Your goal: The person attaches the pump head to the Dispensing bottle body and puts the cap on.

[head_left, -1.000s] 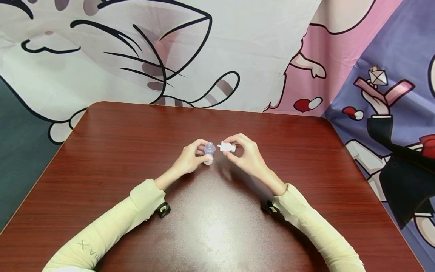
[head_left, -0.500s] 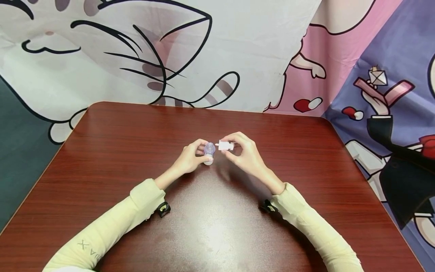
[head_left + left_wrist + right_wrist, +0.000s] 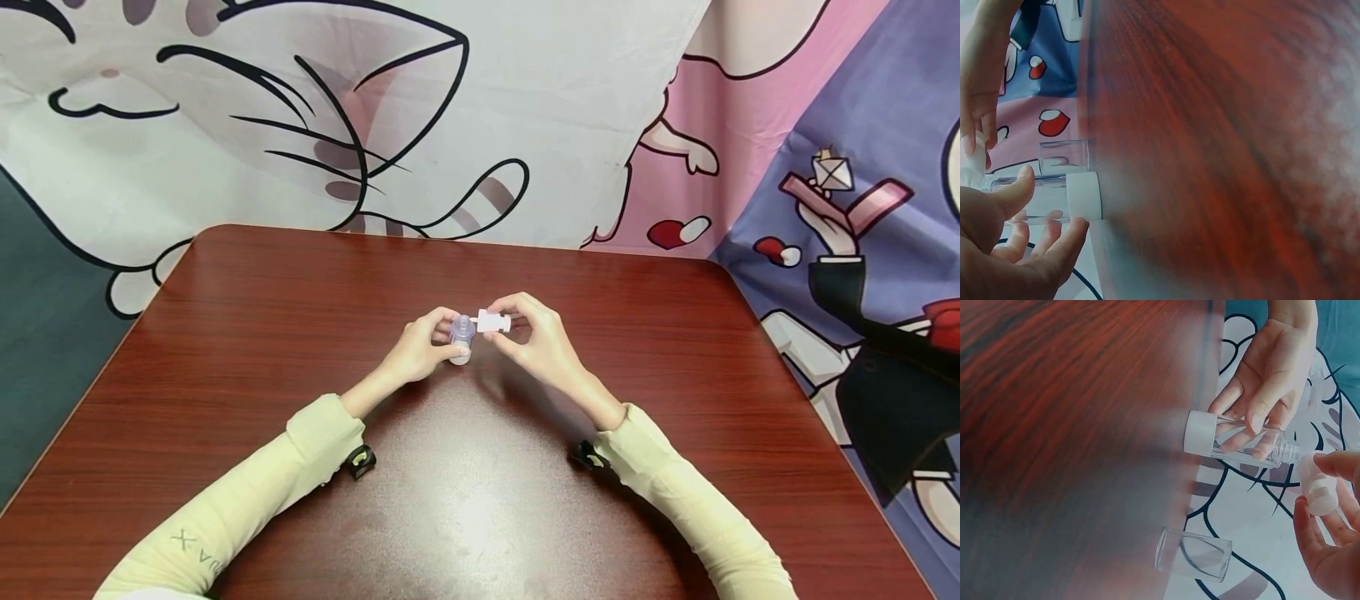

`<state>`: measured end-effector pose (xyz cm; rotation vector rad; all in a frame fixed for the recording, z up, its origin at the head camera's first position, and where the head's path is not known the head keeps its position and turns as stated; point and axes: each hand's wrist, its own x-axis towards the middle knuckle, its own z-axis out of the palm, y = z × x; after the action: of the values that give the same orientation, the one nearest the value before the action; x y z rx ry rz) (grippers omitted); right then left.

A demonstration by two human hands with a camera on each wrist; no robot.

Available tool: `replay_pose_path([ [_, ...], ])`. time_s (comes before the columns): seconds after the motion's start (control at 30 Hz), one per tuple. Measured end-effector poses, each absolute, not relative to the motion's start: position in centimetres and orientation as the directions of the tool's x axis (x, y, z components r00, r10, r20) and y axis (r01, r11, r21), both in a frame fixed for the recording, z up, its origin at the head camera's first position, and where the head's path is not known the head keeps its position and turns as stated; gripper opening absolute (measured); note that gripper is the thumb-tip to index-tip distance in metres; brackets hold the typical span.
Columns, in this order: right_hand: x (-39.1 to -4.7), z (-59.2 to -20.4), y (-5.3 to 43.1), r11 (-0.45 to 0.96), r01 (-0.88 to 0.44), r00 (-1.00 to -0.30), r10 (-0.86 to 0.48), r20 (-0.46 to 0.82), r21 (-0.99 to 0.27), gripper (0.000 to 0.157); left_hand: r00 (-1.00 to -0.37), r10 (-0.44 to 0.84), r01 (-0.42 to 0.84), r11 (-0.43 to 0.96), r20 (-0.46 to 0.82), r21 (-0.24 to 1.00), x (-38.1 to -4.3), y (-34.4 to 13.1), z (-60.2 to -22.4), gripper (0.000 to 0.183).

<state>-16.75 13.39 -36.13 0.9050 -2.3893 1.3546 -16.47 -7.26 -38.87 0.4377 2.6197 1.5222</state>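
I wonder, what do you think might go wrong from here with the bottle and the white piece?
The white piece in the right hand lies sideways to the upright bottle, so it might miss the neck or go on crooked. The left hand holds the bottle with thumb and fingers, so a sideways push could perhaps tip it. The clear cap stands unheld on the table nearby and might be knocked over.
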Motion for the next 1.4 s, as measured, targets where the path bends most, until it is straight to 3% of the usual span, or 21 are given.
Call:
replay_pose_path([
  [0.37, -15.1, -33.7, 12.2, 0.365, -0.610, -0.785, -0.395, 0.477, -0.703, 0.024, -0.955, 0.289, 0.197, 0.464, 0.062, 0.864, -16.3, -7.3, -38.8, 0.043],
  [0.7, -16.7, -36.2, 12.7, 0.353, -0.624, -0.776, -0.387, 0.499, -0.697, 0.027, -0.957, 0.287, 0.178, 0.473, 0.040, 0.863, -16.3, -7.2, -38.6, 0.044],
  [1.4, -17.3, -36.3, 12.6, 0.361, -0.645, -0.758, -0.416, 0.502, -0.674, 0.024, -0.956, 0.291, 0.179, 0.478, 0.037, 0.860, -16.3, -7.2, -38.5, 0.045],
])
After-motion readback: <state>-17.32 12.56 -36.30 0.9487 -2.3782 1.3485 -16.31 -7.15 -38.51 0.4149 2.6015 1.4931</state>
